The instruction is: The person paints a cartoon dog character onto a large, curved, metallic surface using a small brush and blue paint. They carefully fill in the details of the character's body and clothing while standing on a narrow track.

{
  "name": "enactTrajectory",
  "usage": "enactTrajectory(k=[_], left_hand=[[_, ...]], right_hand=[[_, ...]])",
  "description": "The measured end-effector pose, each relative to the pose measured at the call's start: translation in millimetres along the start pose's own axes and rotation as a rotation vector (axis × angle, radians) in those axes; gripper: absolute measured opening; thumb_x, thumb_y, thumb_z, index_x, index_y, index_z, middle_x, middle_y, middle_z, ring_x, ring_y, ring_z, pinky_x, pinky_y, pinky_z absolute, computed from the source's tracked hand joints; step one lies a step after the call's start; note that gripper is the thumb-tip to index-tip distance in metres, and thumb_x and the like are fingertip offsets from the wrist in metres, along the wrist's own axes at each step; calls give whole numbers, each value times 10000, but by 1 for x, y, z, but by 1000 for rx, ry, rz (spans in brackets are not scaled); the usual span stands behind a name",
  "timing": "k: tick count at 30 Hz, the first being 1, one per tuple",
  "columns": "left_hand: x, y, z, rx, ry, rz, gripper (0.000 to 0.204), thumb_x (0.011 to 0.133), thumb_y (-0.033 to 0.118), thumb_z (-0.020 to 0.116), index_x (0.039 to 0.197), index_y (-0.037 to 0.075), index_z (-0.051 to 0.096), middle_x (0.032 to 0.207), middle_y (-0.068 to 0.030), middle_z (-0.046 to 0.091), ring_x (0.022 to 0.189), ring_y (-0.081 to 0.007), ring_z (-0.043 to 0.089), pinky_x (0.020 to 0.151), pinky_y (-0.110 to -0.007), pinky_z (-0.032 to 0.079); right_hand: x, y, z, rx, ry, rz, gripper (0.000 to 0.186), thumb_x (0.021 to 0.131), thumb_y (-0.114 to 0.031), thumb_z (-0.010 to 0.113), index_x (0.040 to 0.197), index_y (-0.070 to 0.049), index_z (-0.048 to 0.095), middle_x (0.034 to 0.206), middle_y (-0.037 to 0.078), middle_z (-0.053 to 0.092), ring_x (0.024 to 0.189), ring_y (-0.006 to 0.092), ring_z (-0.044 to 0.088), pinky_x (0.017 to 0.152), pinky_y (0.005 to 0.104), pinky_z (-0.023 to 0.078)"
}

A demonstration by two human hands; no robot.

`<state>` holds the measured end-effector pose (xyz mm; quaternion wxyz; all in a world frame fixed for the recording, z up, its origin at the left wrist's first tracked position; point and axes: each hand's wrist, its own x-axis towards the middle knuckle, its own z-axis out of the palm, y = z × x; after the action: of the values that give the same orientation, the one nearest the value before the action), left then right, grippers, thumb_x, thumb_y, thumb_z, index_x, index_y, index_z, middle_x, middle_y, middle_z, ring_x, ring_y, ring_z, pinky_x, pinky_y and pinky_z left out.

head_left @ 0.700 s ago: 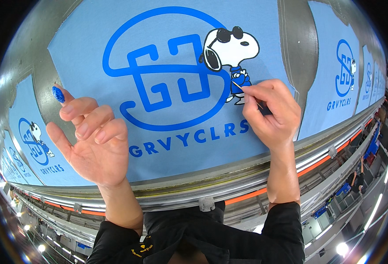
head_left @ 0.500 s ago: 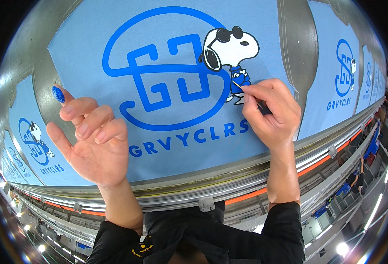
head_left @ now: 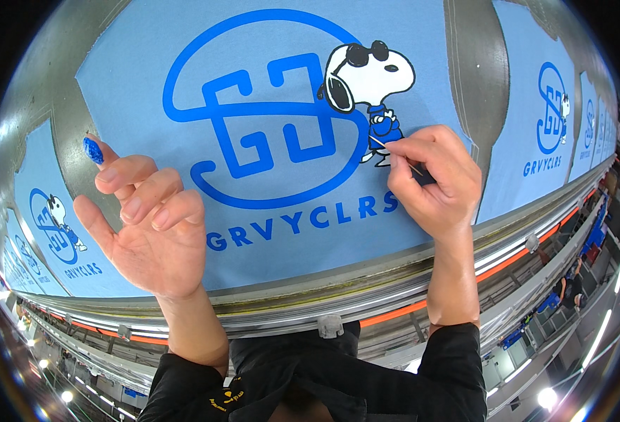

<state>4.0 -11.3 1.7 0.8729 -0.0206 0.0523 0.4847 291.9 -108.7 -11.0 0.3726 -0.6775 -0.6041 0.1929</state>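
Observation:
A light blue cut fabric panel (head_left: pixel 134 91) lies flat in front of me. It bears a blue looped emblem (head_left: pixel 254 112), blue lettering below it, and a printed cartoon dog (head_left: pixel 387 77) in sunglasses and blue clothes. My right hand (head_left: pixel 440 179) pinches a thin pale stick (head_left: pixel 377 142) between thumb and fingers. Its tip is at the dog's lower body; whether it touches the print I cannot tell. Palm up, my left hand (head_left: pixel 155 232) is raised over the panel's left part, fingers apart and holding nothing. Wet-looking blue paint (head_left: pixel 93 150) coats one of its fingertips.
More printed light blue panels lie along the grey table (head_left: pixel 475 77), such as one at the right (head_left: pixel 517 141) and one at the left (head_left: pixel 35 176). A metal rail (head_left: pixel 275 292) with a clamp-like block (head_left: pixel 330 326) runs along the near edge. Another person (head_left: pixel 570 288) is far right.
The stick's tip has shifted slightly down the dog's body, and its rear end now shows below my right fingers. My left hand has hardly moved.

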Motion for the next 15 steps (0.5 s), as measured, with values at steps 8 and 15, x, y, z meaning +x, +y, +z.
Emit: enactTrajectory(k=[8,15], left_hand=[[0,0,0,-6,6,2,636,1037,549,367,1516,133,409,1226,18,542,981,-145,469,861,-324,364],[0,-1,0,-7,0,-2,632,1036,542,370,1520,136,402,1228,17,542,983,-146,470,864,-326,364]], right_hand=[[-1,1,-1,0,-3,6,193,726,105,714,891,6,726,782,54,643,647,110,583,558,228,445],[-1,0,1,-1,23,42,187,692,61,744,855,-31,728,740,50,642,646,165,605,561,275,454]])
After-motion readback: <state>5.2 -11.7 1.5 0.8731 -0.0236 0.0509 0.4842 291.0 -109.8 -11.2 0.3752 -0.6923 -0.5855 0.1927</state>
